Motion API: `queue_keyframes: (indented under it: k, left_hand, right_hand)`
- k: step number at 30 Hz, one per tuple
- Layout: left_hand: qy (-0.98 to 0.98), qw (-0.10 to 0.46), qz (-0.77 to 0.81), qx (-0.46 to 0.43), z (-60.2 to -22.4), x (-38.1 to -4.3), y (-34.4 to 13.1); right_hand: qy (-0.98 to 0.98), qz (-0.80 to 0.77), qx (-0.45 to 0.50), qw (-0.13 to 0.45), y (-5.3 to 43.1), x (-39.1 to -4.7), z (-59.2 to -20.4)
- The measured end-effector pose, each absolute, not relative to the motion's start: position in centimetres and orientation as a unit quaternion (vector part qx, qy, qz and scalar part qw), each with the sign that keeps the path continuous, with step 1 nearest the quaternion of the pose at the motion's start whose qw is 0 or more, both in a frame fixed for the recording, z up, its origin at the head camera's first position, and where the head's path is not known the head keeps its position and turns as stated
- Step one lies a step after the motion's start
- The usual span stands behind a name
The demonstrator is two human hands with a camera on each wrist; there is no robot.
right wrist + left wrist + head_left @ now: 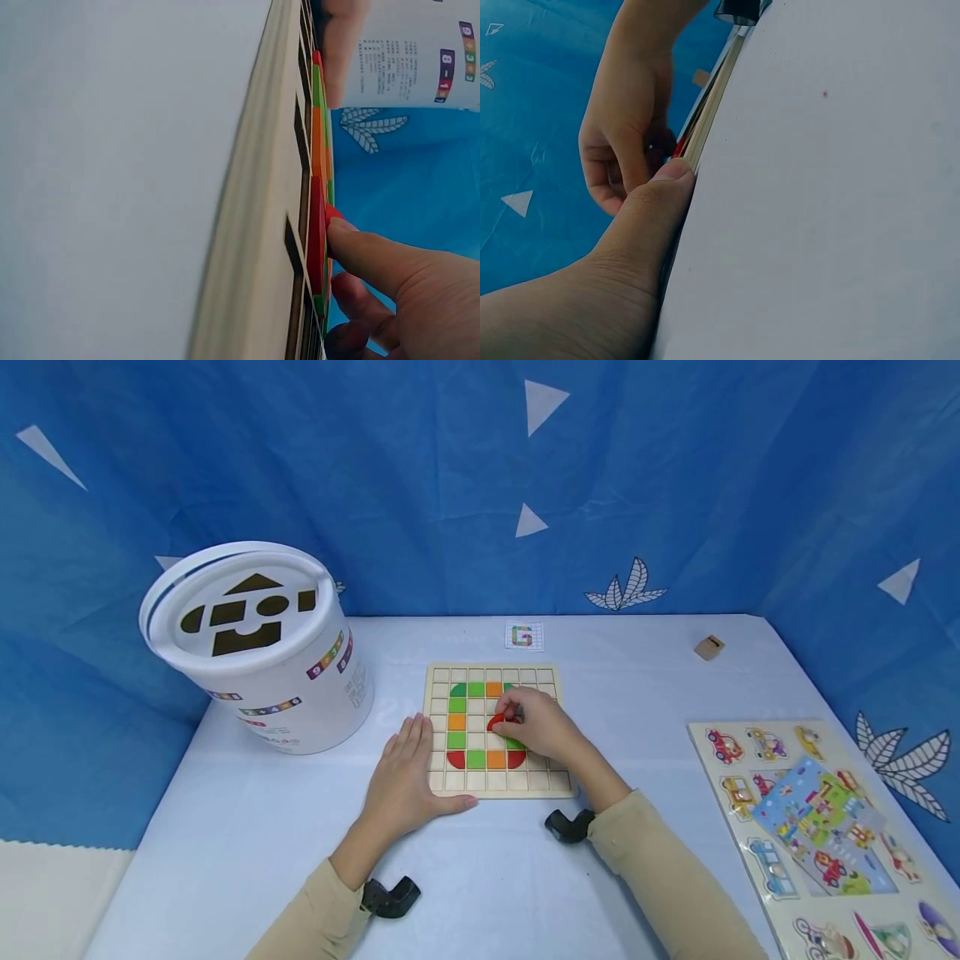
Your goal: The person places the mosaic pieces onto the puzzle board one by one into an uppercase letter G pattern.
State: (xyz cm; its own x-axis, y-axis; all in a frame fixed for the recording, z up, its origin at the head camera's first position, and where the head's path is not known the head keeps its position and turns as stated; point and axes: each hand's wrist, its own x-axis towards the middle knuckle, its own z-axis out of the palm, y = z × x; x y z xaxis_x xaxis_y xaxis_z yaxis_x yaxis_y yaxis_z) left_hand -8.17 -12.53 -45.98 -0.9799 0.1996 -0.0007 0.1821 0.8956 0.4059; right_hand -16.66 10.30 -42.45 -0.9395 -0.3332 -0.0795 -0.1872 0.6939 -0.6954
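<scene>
A wooden grid board (551,783) lies on the table, with green, orange and red tiles forming a ring-like pattern; red rounded corners sit at its lower end. My right hand (542,724) is over the right half of the pattern and pinches a red rounded tile (495,722) between thumb and fingers. In the right wrist view, this red tile (334,213) shows at the thumb tip, close to the board's surface. My left hand (405,777) rests along the board's left edge, fingers straight, its thumb (673,171) at the near edge.
A small pattern card (523,636) lies behind the board. To the left stands a white bucket (300,710) with shaped holes in its lid. A small wooden block (708,647) sits at the back right. A vehicle puzzle board (720,760) with a picture sheet on it lies at the right.
</scene>
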Motion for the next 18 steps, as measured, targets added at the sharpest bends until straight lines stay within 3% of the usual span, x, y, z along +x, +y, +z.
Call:
queue_keyframes:
  k: [18]
  left_hand:
    - [0.973, 0.024, 0.208, 0.095, -46.0, -8.0, -12.5]
  right_hand:
    - [0.936, -0.294, -0.172, 0.087, 10.6, -15.5, -41.9]
